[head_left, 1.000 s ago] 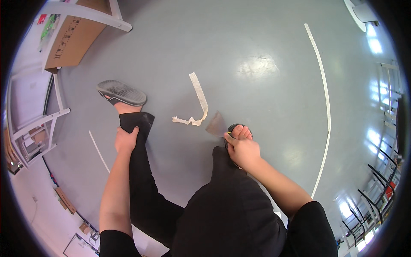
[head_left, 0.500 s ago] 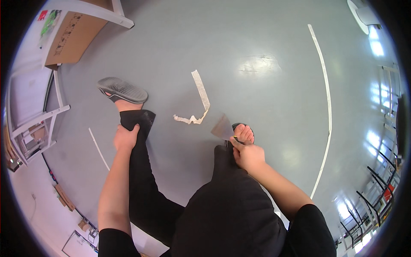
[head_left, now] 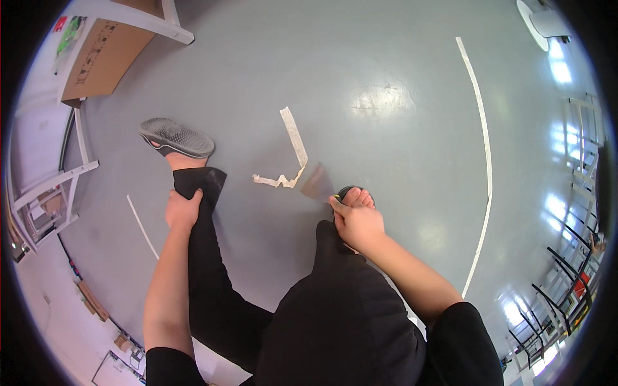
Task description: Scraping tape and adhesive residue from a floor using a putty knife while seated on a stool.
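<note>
My right hand (head_left: 354, 222) is closed on a putty knife, its wide, brownish metal blade (head_left: 317, 184) angled left beside my right foot (head_left: 358, 197). My left hand (head_left: 183, 207) grips my black trouser leg (head_left: 209, 193) just above my left ankle. That foot wears a grey sandal (head_left: 177, 138), its patterned sole showing. Between my feet, slightly left of the blade, a bent, crumpled piece of beige tape (head_left: 293, 138) lies on the grey floor (head_left: 412, 167).
Long tape strips (head_left: 487, 154) run right and left (head_left: 141, 225). At left stand white frames (head_left: 80, 166) and a cardboard panel (head_left: 109, 55); chairs (head_left: 566, 276) line the right edge. A white round base (head_left: 537, 22) is at top right.
The blade in my right hand moved right, then back left toward the crumpled tape. My left hand still holds the trouser leg; the whole view has shifted slightly.
</note>
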Motion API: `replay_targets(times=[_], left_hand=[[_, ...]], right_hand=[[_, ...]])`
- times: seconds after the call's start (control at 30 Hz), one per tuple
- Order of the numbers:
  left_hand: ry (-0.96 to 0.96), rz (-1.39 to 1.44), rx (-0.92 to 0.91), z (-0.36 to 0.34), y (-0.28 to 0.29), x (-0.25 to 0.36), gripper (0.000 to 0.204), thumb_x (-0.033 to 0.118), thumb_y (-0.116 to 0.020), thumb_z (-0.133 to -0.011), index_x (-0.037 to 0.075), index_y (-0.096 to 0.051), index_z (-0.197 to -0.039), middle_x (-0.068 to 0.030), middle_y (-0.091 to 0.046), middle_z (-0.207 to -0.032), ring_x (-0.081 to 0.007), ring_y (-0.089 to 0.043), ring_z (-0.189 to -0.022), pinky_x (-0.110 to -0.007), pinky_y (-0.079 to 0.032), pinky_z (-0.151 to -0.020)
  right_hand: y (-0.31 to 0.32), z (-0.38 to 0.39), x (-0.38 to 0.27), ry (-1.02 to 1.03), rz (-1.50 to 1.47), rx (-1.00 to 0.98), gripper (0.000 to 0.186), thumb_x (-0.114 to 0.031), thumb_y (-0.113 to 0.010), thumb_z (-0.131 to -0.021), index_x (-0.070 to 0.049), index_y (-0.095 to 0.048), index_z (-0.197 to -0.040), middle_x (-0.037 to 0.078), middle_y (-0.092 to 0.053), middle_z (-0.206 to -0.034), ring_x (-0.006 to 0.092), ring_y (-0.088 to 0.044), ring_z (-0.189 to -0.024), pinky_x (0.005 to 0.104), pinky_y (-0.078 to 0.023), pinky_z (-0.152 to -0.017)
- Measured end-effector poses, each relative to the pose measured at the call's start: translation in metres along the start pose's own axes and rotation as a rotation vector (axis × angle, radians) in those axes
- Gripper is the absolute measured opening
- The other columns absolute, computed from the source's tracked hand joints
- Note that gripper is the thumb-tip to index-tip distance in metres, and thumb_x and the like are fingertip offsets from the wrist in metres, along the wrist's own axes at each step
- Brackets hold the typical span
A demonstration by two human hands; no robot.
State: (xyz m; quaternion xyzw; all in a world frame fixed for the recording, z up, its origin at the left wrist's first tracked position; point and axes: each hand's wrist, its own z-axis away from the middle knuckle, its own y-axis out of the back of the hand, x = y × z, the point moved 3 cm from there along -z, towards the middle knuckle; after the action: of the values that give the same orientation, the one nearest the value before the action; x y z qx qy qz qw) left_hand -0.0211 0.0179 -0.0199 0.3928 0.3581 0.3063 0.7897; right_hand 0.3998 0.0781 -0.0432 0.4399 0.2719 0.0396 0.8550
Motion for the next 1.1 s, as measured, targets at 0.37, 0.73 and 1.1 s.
replay_targets(times=[0.37, 0.73, 1.1], left_hand=[[-0.007, 0.050, 0.021, 0.004, -0.003, 0.005, 0.084, 0.060, -0.065, -0.079, -0.008, -0.049, -0.125, -0.0258, -0.064, -0.120, -0.0393, -0.063, -0.112, -0.046, -0.050, -0.095], [-0.009, 0.005, -0.027, 0.000, -0.002, 0.002, 0.083, 0.060, -0.065, -0.080, -0.007, -0.049, -0.126, -0.0262, -0.064, -0.119, -0.0399, -0.063, -0.112, -0.046, -0.051, -0.095], [0.005, -0.042, -0.021, 0.006, 0.005, 0.009, 0.084, 0.061, -0.064, -0.080, -0.006, -0.048, -0.128, -0.0248, -0.063, -0.123, -0.0390, -0.063, -0.113, -0.046, -0.050, -0.095]], right_hand=[[-0.004, -0.026, -0.018, -0.031, -0.044, -0.093, 0.037, -0.022, -0.057, -0.092, -0.022, -0.066, -0.128, 0.011, -0.067, -0.080, 0.0302, -0.067, -0.073, 0.0464, -0.053, -0.062], [-0.002, 0.029, 0.021, -0.072, -0.109, -0.141, 0.042, -0.022, -0.064, -0.089, -0.026, -0.064, -0.130, 0.020, -0.065, -0.097, 0.0311, -0.068, -0.072, 0.0422, -0.053, -0.053], [0.005, -0.006, -0.020, 0.096, -0.032, -0.228, 0.071, -0.008, -0.064, -0.079, -0.022, -0.047, -0.146, 0.020, -0.059, -0.110, 0.0369, -0.064, -0.102, 0.0450, -0.055, -0.079]])
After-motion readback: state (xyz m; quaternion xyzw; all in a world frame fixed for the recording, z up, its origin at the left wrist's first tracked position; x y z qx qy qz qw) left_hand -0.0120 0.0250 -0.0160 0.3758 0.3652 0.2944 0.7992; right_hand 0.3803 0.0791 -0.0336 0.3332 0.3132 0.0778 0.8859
